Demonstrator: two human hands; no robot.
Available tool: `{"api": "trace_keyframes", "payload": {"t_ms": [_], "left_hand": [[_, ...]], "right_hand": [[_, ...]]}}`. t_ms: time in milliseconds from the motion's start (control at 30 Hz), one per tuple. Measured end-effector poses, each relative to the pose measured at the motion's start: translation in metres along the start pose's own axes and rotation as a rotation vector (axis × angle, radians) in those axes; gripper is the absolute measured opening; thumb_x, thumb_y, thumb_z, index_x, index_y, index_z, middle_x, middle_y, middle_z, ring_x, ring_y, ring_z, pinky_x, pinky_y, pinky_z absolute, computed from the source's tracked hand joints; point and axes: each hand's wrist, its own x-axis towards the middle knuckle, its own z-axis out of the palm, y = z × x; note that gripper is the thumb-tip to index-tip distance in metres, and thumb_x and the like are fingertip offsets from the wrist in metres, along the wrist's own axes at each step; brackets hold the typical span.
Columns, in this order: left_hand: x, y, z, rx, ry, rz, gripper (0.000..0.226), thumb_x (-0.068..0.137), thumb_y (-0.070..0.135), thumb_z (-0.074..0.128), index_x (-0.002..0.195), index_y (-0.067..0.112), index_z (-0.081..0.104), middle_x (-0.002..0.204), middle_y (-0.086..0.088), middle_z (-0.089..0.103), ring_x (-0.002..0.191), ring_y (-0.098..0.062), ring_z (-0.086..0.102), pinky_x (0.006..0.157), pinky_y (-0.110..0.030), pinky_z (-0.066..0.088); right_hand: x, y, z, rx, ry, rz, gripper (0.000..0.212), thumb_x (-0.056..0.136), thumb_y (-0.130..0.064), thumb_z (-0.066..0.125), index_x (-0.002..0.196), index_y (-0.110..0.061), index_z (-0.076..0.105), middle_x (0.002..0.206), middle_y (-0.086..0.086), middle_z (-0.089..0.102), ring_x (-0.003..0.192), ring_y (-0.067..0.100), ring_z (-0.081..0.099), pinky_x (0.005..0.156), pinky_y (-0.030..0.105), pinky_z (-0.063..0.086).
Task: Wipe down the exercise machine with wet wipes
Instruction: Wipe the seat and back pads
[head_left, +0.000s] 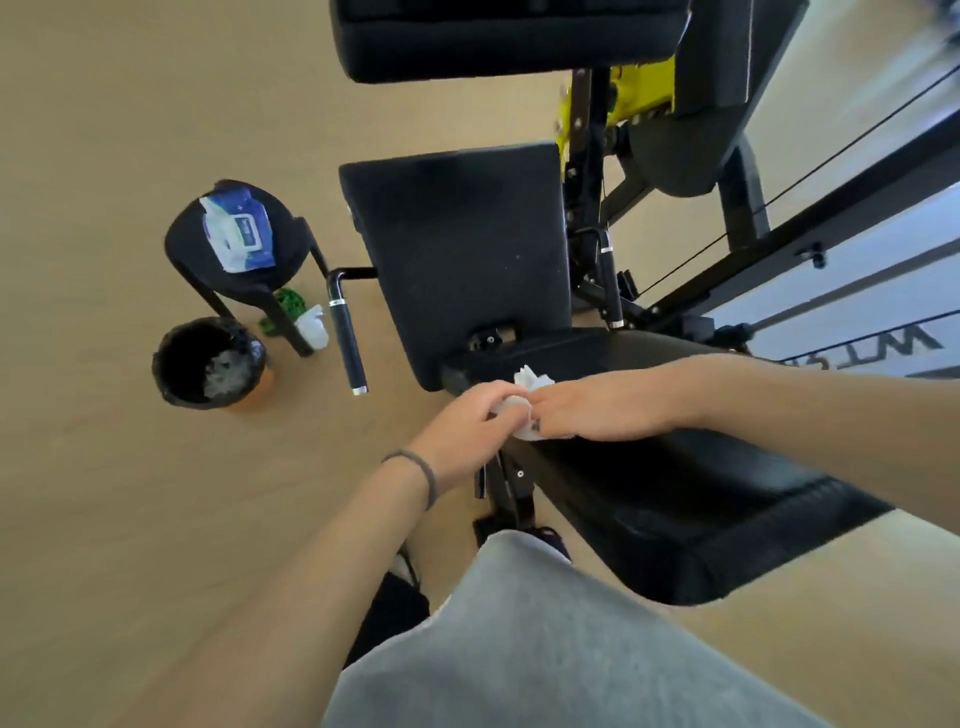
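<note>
Both hands meet at the near corner of the black seat pad (675, 493) — the left hand (467, 431) with fingers curled round a crumpled white wet wipe (527, 410), the right hand (602, 408) lying over the same wipe, fingers fairly straight, pinning it to the pad. Each grip has hold of the wipe, one bunching, one pressing. Behind stands the upright back pad (457, 249) of the exercise machine (727, 171). Off to the left, a pack of wipes (239, 231) lies on a round black stool (228, 260) — beside it on the floor, a lined bin (208, 364).
</note>
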Motion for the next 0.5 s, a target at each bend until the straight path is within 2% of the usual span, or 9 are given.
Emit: {"api": "trace_keyframes", "payload": {"t_ms": [100,133,200,300,367,433,500], "left_hand": [[0.007,0.006,-0.002,0.057,0.012,0.073,0.014,0.101,0.031,0.050,0.094,0.031,0.062,0.095,0.011,0.060,0.089,-0.007,0.056,0.073,-0.023,0.042],[0.009,0.009,-0.002,0.076,0.018,0.102,0.018,0.101,0.032,0.051,0.084,0.033,0.058,0.087,0.012,0.057,0.081,-0.004,0.052,0.067,-0.021,0.038],[0.012,0.017,0.001,0.133,0.002,0.166,0.025,0.100,0.031,0.055,0.076,0.032,0.050,0.080,0.012,0.051,0.073,-0.002,0.047,0.064,-0.020,0.033],[0.015,0.024,0.007,0.257,-0.012,0.247,0.016,0.099,0.028,0.058,0.085,0.023,0.051,0.085,0.008,0.053,0.076,-0.005,0.047,0.068,-0.025,0.037],[0.018,0.027,0.007,0.295,-0.046,0.231,0.003,0.100,0.024,0.055,0.102,0.025,0.053,0.093,0.007,0.057,0.081,-0.007,0.053,0.071,-0.028,0.045],[0.027,0.031,0.006,0.436,-0.078,0.209,0.015,0.101,0.021,0.049,0.113,0.026,0.055,0.104,0.004,0.058,0.092,-0.013,0.056,0.083,-0.035,0.050],[0.032,0.039,0.010,0.583,-0.063,0.223,0.019,0.100,0.016,0.046,0.113,0.021,0.060,0.107,0.002,0.054,0.101,-0.019,0.054,0.090,-0.040,0.047]], "right_hand": [[-0.018,-0.007,0.002,0.017,0.073,0.080,0.039,0.102,-0.028,0.050,0.131,-0.004,0.057,0.135,0.016,0.053,0.121,0.031,0.052,0.106,0.047,0.040],[-0.024,-0.006,0.004,0.045,0.109,0.103,0.042,0.102,-0.029,0.051,0.131,0.001,0.056,0.135,0.019,0.052,0.120,0.033,0.052,0.106,0.048,0.040],[-0.038,-0.001,0.009,0.091,0.166,0.135,0.038,0.102,-0.035,0.051,0.129,-0.010,0.061,0.136,0.006,0.050,0.121,0.023,0.052,0.108,0.042,0.040],[-0.056,0.009,0.020,0.145,0.308,0.161,0.031,0.102,-0.045,0.048,0.130,-0.037,0.058,0.141,-0.016,0.039,0.129,0.008,0.045,0.113,0.035,0.036],[-0.068,0.012,0.027,0.155,0.437,0.192,0.037,0.104,-0.046,0.042,0.140,-0.041,0.051,0.149,-0.020,0.035,0.135,0.007,0.042,0.114,0.030,0.032],[-0.079,0.020,0.034,0.115,0.535,0.270,0.043,0.107,-0.047,0.031,0.147,-0.041,0.047,0.155,-0.019,0.035,0.142,0.008,0.036,0.120,0.033,0.023],[-0.081,0.029,0.039,0.039,0.591,0.364,0.046,0.108,-0.049,0.024,0.145,-0.038,0.050,0.152,-0.013,0.046,0.141,0.011,0.040,0.124,0.040,0.018]]}}
